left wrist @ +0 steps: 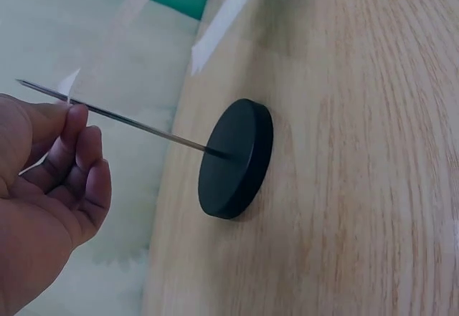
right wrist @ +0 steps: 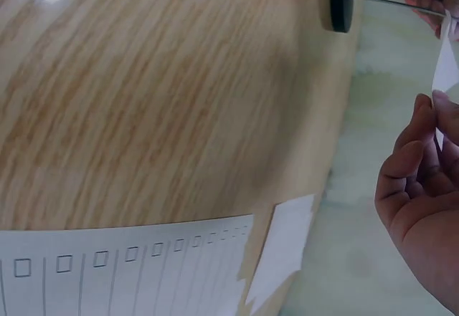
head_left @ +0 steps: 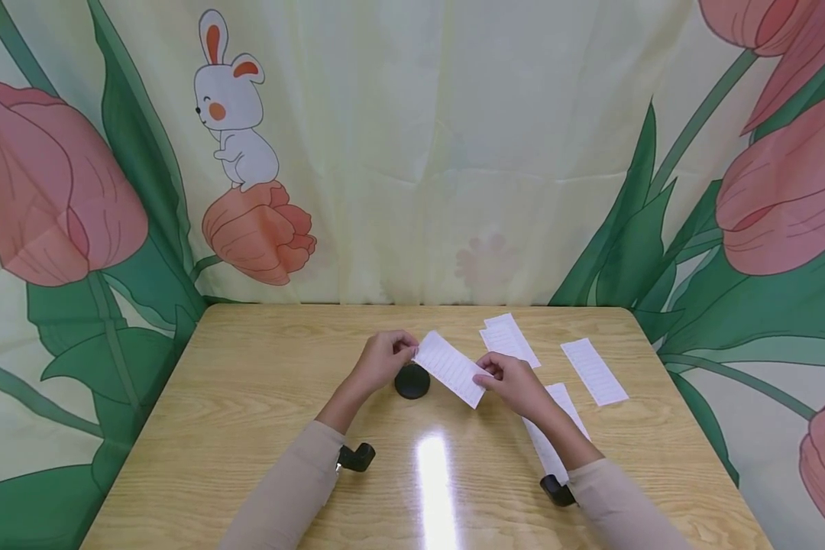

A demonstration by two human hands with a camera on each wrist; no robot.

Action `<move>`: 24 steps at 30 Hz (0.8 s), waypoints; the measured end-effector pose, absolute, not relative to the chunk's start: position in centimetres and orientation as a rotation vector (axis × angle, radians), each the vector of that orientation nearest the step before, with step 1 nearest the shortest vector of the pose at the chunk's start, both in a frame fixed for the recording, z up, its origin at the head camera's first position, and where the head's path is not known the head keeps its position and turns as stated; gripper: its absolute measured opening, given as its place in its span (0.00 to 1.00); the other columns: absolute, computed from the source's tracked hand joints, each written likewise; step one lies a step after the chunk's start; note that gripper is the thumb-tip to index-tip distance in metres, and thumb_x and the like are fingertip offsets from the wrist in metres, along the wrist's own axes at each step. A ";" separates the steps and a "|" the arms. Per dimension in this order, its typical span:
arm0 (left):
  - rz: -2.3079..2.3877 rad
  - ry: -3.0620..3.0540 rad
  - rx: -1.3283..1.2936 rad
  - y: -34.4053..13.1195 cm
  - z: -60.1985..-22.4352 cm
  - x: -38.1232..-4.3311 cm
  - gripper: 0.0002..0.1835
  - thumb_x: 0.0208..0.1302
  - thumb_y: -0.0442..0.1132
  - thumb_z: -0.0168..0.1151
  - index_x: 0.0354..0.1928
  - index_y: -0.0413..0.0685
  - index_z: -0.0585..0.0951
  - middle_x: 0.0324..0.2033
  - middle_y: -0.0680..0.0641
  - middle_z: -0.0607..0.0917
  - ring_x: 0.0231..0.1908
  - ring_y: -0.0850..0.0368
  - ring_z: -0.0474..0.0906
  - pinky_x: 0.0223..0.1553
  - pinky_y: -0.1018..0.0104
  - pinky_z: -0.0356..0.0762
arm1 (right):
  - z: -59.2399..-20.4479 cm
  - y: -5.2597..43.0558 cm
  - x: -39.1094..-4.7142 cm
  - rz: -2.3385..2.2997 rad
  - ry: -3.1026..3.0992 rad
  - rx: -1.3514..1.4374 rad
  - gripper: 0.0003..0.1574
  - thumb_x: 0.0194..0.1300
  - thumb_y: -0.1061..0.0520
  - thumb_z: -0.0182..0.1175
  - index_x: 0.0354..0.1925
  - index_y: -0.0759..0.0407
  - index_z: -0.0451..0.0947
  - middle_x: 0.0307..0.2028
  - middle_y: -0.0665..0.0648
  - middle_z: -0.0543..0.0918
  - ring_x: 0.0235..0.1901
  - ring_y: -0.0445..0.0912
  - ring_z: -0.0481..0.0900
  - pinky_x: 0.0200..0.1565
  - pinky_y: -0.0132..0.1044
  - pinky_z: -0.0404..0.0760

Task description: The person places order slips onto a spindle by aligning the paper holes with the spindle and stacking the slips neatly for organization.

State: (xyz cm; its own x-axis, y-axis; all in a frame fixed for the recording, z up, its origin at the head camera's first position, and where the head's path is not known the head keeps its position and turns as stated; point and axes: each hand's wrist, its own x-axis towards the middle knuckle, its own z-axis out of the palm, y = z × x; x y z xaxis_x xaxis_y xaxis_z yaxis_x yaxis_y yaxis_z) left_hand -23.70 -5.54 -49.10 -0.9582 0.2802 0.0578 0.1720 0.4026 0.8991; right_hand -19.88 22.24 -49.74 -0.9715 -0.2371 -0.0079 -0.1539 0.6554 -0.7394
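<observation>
The left hand [head_left: 383, 357] and right hand [head_left: 512, 383] pinched opposite ends of a thin, printed rectangular paper slip [head_left: 450, 368] above the far centre of the wood-grained table [head_left: 275, 374], near a slender metal spike [left wrist: 143, 126] on a round black base [head_left: 412, 382].

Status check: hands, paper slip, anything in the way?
Left hand, right hand both pinching one paper slip. Slip beside metal spike, near its tip; piercing unclear. No obstruction visible.

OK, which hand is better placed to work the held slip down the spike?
Probably the left hand: it pinches the slip at one end, close to the spike, near its tip. The right hand pinches the opposite end, farther from the spike. Whether the slip is pierced is unclear.
</observation>
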 end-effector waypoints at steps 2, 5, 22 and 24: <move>1.597 2.538 0.411 -5.6 -49.3 -23.7 0.04 0.72 0.32 0.63 0.40 0.42 0.86 0.30 0.48 0.85 0.30 0.59 0.79 0.31 0.69 0.77 | -50.0 22.2 -19.8 -1.211 2.760 -0.335 0.09 0.68 0.55 0.69 0.44 0.58 0.83 0.34 0.52 0.85 0.33 0.42 0.78 0.33 0.33 0.76; 1.575 2.533 0.419 -5.6 -49.6 -23.7 0.04 0.72 0.32 0.63 0.39 0.40 0.86 0.30 0.47 0.85 0.31 0.59 0.81 0.32 0.69 0.80 | -50.5 22.2 -19.8 -1.205 2.751 -0.329 0.10 0.69 0.54 0.69 0.43 0.58 0.83 0.33 0.51 0.85 0.33 0.42 0.77 0.33 0.32 0.76; 1.532 2.507 0.395 -5.4 -52.1 -24.2 0.04 0.72 0.30 0.62 0.39 0.39 0.85 0.31 0.47 0.85 0.31 0.62 0.80 0.33 0.70 0.81 | -52.6 21.5 -19.8 -1.113 2.777 -0.253 0.07 0.66 0.57 0.71 0.40 0.56 0.83 0.31 0.49 0.83 0.32 0.41 0.75 0.36 0.31 0.74; 1.534 2.509 0.393 -5.5 -52.3 -24.2 0.04 0.72 0.29 0.62 0.39 0.39 0.85 0.30 0.48 0.85 0.31 0.62 0.80 0.33 0.71 0.80 | -52.7 21.4 -19.8 -1.109 2.776 -0.254 0.07 0.66 0.57 0.71 0.40 0.57 0.83 0.31 0.49 0.83 0.32 0.41 0.75 0.35 0.32 0.74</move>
